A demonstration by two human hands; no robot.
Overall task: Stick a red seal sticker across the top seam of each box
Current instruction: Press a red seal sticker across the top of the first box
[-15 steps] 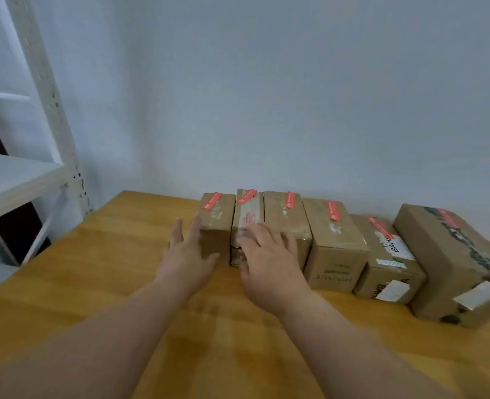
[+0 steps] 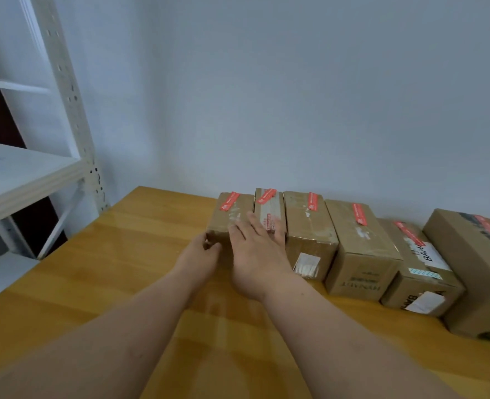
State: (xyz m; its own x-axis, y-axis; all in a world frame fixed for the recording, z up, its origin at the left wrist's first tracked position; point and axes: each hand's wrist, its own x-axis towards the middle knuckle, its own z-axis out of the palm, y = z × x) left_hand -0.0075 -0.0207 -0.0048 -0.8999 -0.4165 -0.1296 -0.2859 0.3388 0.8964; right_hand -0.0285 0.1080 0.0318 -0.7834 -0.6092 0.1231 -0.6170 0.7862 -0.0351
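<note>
Both hands have moved onto the boxes: left hand [image 2: 202,252] grips the leftmost box [image 2: 230,218] at its near corner, steadying it, while right hand [image 2: 256,246] lies flat across the neighbouring box [image 2: 269,210], below its red sticker [image 2: 267,195].

A glossy wooden table [image 2: 128,283] fills the lower part of the frame. Six cardboard boxes stand on it in a row along its far edge, from the frame's centre to the right edge: a small leftmost box [image 2: 232,217], a narrow one [image 2: 269,205], then progressively larger boxes up to the rightmost [image 2: 474,272].
</note>
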